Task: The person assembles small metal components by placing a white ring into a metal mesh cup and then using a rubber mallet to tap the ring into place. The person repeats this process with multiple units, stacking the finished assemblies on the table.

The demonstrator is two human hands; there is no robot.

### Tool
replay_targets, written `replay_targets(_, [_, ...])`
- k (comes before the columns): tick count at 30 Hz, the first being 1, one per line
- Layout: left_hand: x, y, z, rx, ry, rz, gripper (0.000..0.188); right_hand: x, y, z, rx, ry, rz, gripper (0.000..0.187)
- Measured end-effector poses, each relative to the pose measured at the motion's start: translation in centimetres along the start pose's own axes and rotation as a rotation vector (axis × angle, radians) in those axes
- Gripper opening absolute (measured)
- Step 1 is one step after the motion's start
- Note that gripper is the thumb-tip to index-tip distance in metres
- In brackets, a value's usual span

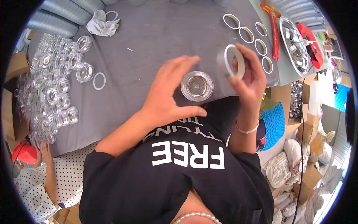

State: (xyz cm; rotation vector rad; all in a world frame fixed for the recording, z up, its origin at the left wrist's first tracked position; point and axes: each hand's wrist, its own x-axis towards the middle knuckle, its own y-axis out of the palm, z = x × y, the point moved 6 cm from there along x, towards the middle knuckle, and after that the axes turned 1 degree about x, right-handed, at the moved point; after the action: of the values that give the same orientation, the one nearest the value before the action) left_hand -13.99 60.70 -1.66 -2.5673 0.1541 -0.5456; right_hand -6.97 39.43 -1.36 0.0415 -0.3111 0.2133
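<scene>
A round clear glass dish (197,86) sits at the near edge of the grey-covered table, directly in front of me. Beside it on the left is my left hand (167,91), thumb and fingers spread apart with nothing between them. To the right of the dish, my right hand (251,74) grips a silvery ring-shaped band (240,67) between thumb and fingers, raised on edge. The band is slightly blurred. Several similar rings (246,34) lie on the table beyond that hand.
Many clear glass dishes (59,89) crowd the left side, near a flat ring (99,81) and a white cloth (102,24). At the right lie a red-handled mallet (275,37) and a tray (282,35) of metal rings. A co-worker's hands (45,153) touch the dishes at lower left.
</scene>
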Motion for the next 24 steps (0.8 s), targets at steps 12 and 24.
replay_targets(12, [-1.6,1.2,1.9,-0.345,0.009,-0.053,0.064,-2.7,4.5,2.0,-0.483,-0.156,0.244,0.070])
replay_targets(24, [-2.3,2.6,4.6,-0.427,-0.071,-0.019,0.068,-5.4,4.9,-3.1,-0.361,-0.200,0.140,0.077])
